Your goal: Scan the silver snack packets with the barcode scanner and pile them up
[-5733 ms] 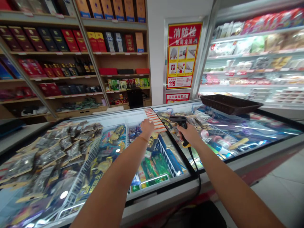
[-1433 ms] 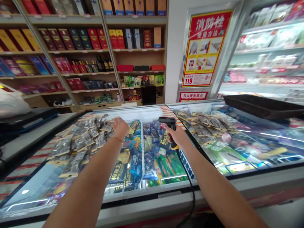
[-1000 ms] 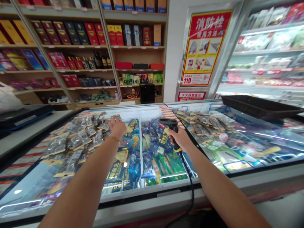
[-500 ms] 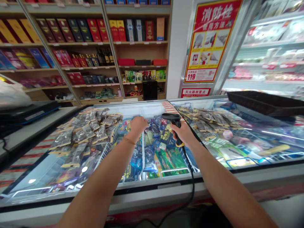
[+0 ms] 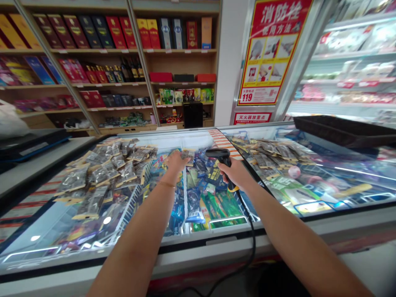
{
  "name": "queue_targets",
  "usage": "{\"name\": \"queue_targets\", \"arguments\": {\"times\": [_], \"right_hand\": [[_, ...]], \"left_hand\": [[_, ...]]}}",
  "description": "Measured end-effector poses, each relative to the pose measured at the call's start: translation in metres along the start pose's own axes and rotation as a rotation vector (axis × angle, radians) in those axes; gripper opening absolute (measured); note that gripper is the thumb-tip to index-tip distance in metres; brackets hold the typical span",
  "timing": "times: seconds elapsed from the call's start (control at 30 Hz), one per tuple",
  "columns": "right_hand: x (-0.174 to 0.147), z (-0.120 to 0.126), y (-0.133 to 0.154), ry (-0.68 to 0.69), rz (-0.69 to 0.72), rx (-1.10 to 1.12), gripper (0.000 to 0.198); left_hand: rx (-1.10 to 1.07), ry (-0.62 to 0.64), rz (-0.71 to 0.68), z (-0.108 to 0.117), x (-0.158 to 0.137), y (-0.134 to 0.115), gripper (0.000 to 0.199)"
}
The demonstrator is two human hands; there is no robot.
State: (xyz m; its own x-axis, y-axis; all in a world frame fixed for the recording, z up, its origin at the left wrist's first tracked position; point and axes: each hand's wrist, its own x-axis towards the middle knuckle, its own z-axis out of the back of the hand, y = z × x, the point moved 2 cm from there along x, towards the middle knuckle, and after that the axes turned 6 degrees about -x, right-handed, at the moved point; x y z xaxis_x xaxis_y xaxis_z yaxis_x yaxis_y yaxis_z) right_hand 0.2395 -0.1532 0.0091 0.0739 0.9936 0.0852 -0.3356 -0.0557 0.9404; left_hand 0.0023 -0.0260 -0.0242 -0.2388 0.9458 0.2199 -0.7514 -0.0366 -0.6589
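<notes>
A black scanner [image 5: 220, 154] is gripped in the right hand [image 5: 234, 172]; a packet [image 5: 190, 156] is touched by the left hand [image 5: 175, 161], its fingers' hold unclear.

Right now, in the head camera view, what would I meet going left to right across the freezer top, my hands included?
A large pile of small packets, your left hand, one packet at its thumb, your right hand gripping a black scanner, a second packet pile, a dark tray.
</notes>
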Motion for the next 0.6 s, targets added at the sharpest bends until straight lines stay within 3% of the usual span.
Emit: {"name": "queue_targets", "arguments": {"times": [0.23, 0.6], "right_hand": [[-0.006, -0.004, 0.001, 0.012, 0.022, -0.081, 0.019], [-0.012, -0.013, 0.000, 0.044, 0.071, -0.150, 0.015]], "left_hand": [[-0.667, -0.064, -0.002, -0.009, 0.012, 0.008, 0.040], [-0.899, -0.032, 0.086, -0.011, 0.010, 0.010, 0.028]]}}
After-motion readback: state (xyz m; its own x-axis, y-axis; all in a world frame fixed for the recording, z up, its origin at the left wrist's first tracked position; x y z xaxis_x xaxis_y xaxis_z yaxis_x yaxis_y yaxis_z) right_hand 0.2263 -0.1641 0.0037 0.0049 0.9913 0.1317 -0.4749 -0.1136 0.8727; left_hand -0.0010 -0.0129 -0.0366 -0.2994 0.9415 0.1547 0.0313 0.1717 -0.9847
